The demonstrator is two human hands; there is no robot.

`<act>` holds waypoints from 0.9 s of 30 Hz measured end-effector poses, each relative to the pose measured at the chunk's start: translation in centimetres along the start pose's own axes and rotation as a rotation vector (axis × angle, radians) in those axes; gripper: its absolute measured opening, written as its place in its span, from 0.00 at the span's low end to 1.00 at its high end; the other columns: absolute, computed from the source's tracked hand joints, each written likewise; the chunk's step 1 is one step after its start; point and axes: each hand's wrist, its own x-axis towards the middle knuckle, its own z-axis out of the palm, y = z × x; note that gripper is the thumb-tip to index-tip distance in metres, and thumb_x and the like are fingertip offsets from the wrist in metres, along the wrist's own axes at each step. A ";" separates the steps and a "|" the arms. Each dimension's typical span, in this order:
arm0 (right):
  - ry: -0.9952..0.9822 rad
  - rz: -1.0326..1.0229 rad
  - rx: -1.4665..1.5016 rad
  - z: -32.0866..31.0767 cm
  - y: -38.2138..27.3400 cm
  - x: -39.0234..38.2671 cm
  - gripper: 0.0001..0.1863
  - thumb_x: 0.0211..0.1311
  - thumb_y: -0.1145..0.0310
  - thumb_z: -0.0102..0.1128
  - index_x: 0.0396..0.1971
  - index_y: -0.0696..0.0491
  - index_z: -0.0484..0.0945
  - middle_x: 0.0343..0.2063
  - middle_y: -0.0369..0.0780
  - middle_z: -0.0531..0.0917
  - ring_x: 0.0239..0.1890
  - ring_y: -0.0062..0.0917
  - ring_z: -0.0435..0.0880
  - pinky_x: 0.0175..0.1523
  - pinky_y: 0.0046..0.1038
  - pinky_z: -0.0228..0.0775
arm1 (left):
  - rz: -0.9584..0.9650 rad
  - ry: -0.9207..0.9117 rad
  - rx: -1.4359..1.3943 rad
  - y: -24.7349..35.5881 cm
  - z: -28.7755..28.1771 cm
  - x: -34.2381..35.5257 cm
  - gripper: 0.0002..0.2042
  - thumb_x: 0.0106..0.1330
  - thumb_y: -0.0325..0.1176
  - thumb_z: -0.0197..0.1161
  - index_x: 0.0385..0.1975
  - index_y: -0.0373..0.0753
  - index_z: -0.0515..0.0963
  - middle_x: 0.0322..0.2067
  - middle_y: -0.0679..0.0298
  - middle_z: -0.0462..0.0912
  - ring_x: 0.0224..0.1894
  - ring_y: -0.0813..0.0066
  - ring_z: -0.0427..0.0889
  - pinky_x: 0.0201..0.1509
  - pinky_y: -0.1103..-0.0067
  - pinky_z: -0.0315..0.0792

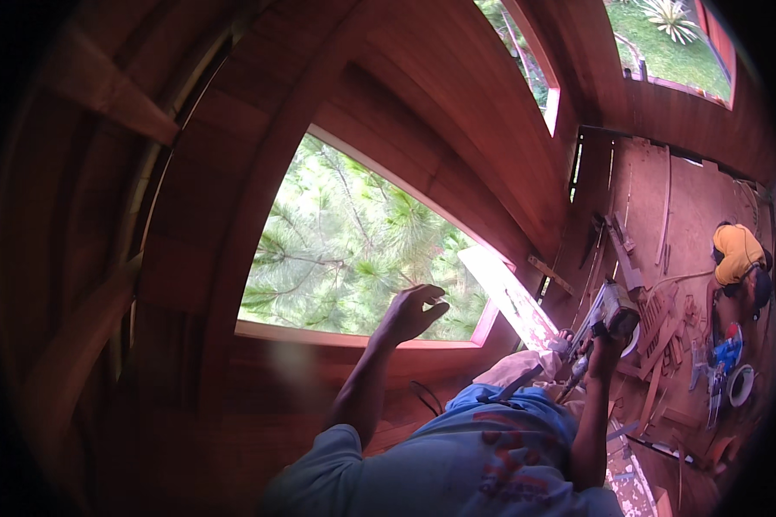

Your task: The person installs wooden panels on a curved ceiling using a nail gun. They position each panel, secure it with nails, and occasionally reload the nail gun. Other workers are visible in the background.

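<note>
My left hand (410, 314) is raised in front of the window opening (362, 250), with green branches behind it. Its fingers bend toward the thumb in a loose pinch. Something small and pale may sit between the tips, too small to name. On the right, low beside my body, my right hand (610, 338) is closed at a brown and silver boxy thing (617, 307) with a long pale edge. The hand partly hides it, and its kind cannot be made out.
A pale, paint-spotted plank (513, 297) slants below the window. Wood offcuts (660, 336) litter the floor at right. Beyond them a person in a yellow shirt (738, 254) bends down near a blue tool (728, 349) and a white round container (740, 385). Wooden walls (457, 112) surround me.
</note>
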 end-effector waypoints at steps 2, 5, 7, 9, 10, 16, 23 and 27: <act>0.093 0.027 0.106 -1.7 1.6 0.5 0.17 0.64 0.66 0.59 0.17 0.54 0.67 0.11 0.33 0.70 0.12 0.17 0.70 0.19 0.23 0.62 | 0.011 -0.152 0.055 0.3 2.4 2.2 0.18 0.60 0.42 0.67 0.44 0.34 0.81 0.39 0.50 0.84 0.42 0.57 0.84 0.45 0.67 0.77; 0.215 0.026 0.158 -5.5 5.3 1.5 0.14 0.66 0.64 0.56 0.21 0.54 0.69 0.13 0.33 0.68 0.13 0.18 0.68 0.19 0.24 0.64 | 0.118 -0.343 0.061 0.9 6.2 6.0 0.19 0.60 0.41 0.65 0.46 0.35 0.79 0.41 0.50 0.83 0.43 0.54 0.83 0.47 0.65 0.76; 0.296 -0.075 0.202 -8.3 8.6 1.7 0.15 0.67 0.64 0.54 0.21 0.55 0.70 0.13 0.33 0.69 0.14 0.18 0.69 0.21 0.24 0.64 | 0.196 -0.449 0.099 1.0 9.5 8.7 0.18 0.60 0.42 0.65 0.45 0.36 0.79 0.41 0.51 0.84 0.43 0.55 0.83 0.47 0.65 0.76; 0.446 -0.169 0.009 -10.7 10.8 1.6 0.13 0.64 0.62 0.59 0.26 0.57 0.76 0.18 0.31 0.74 0.17 0.15 0.71 0.22 0.23 0.61 | 0.305 -0.579 0.109 1.3 13.1 11.1 0.21 0.60 0.44 0.67 0.47 0.35 0.79 0.43 0.53 0.84 0.44 0.59 0.84 0.48 0.68 0.77; 0.511 -0.106 0.183 -10.3 11.6 1.3 0.11 0.63 0.63 0.60 0.29 0.56 0.77 0.21 0.30 0.75 0.20 0.15 0.71 0.23 0.23 0.61 | 0.343 -0.601 0.111 1.1 14.7 11.7 0.21 0.60 0.43 0.68 0.47 0.35 0.79 0.43 0.53 0.84 0.45 0.59 0.84 0.48 0.68 0.77; 0.822 -0.025 0.561 -10.3 10.6 -0.1 0.07 0.58 0.68 0.61 0.32 0.52 0.72 0.18 0.32 0.73 0.15 0.16 0.71 0.20 0.23 0.63 | 0.414 -0.887 0.117 4.2 24.0 14.8 0.18 0.60 0.40 0.69 0.45 0.34 0.79 0.40 0.53 0.84 0.42 0.64 0.84 0.47 0.72 0.78; 1.115 -0.031 0.918 -12.6 20.2 -4.5 0.07 0.60 0.66 0.56 0.30 0.54 0.71 0.17 0.36 0.72 0.16 0.23 0.74 0.21 0.28 0.69 | 0.577 -1.177 0.227 10.2 37.3 16.0 0.17 0.61 0.38 0.68 0.45 0.33 0.78 0.40 0.54 0.84 0.42 0.66 0.85 0.45 0.74 0.78; 1.228 -0.023 1.005 -13.5 25.5 -7.0 0.09 0.60 0.66 0.54 0.26 0.56 0.70 0.18 0.38 0.73 0.18 0.27 0.75 0.23 0.31 0.69 | 0.705 -1.218 0.195 12.4 49.2 14.8 0.16 0.61 0.37 0.66 0.46 0.36 0.77 0.40 0.52 0.84 0.43 0.58 0.85 0.47 0.70 0.77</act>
